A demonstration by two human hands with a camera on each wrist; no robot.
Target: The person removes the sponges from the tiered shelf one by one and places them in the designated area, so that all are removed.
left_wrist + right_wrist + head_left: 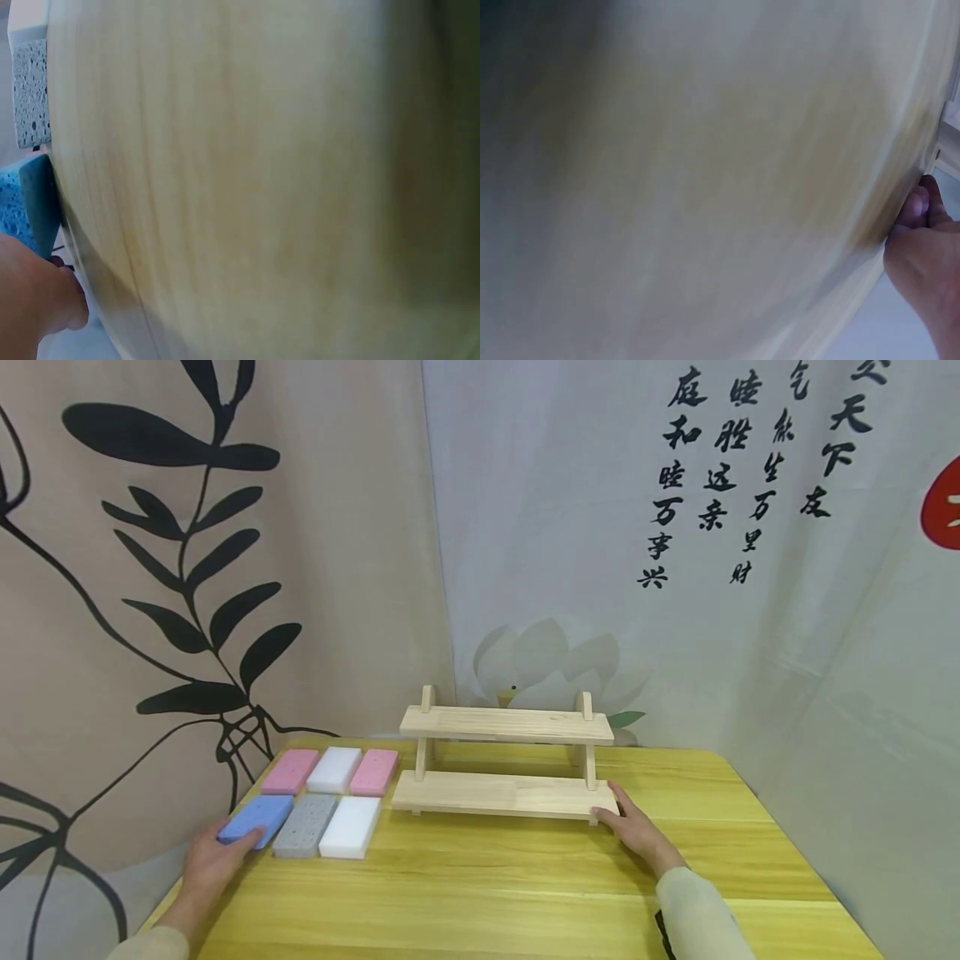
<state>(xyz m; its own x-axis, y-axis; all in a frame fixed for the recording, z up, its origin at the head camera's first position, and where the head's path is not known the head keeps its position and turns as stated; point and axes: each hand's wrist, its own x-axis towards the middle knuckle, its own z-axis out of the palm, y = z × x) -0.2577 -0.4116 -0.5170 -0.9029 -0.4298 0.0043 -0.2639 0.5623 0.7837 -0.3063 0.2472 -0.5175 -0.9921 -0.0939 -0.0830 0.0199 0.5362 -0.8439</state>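
Observation:
On the left of the table, my left hand (213, 864) holds a blue sponge (257, 820) by its near end, the thumb along its right side. In the left wrist view the blue sponge (30, 201) shows at the left edge, close to the wood surface. A grey sponge (305, 827) lies just right of it, followed by a white sponge (350, 828). My right hand (637, 831) grips the right end of the lower board of a two-tier wooden rack (502, 795), thumb at the front edge. Its fingers are partly hidden behind the board.
Behind the front sponges lie a pink sponge (290, 772), a white sponge (334, 770) and another pink sponge (374, 772). The rack's upper board (506, 724) stands behind and above the lower one. A printed curtain (360, 568) hangs beyond the wooden table (465, 893).

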